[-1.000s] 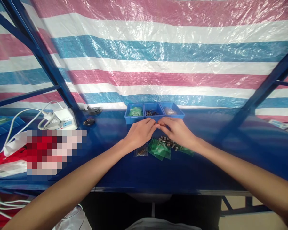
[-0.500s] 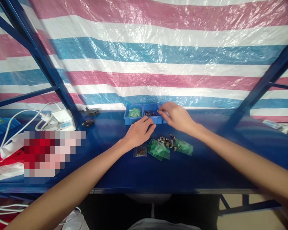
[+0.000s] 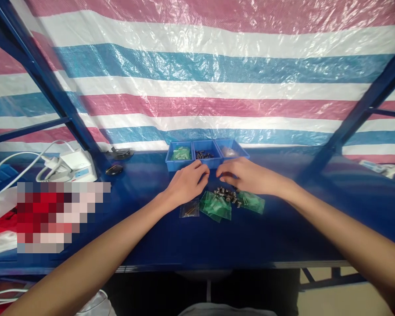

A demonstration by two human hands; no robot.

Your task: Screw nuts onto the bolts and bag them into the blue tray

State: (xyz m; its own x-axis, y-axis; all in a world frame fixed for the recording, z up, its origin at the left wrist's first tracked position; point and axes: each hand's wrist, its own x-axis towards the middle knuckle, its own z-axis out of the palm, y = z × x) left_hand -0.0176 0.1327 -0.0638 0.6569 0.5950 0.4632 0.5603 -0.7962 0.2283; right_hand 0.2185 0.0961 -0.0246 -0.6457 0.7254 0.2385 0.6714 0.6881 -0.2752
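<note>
My left hand [image 3: 188, 181] hovers in front of the blue bins, its fingers bent in toward the thumb. Facing it, my right hand [image 3: 242, 174] has curled fingers close to its thumb. Anything between the fingertips of either hand is too small to make out. Just below my hands lies a pile of small dark metal parts [image 3: 228, 195], flanked by green plastic bags [image 3: 213, 207] and another green bag [image 3: 253, 202]. A small clear bag with thin brass-coloured pieces [image 3: 190, 209] is below my left wrist. Similar dark parts [image 3: 204, 154] fill the middle bin [image 3: 213, 163].
The left bin [image 3: 176, 166] holds green bags; the right bin [image 3: 242, 147] holds something pale in clear plastic. A black mouse [image 3: 114, 170], a white power strip [image 3: 82, 166] with cables and a partly blurred red and white bundle [image 3: 0, 224] occupy the left side.
My right hand has drawn back from the middle bin toward me, uncovering the right bin. My left fingers have come closer to the thumb. The view has shifted slightly.
</note>
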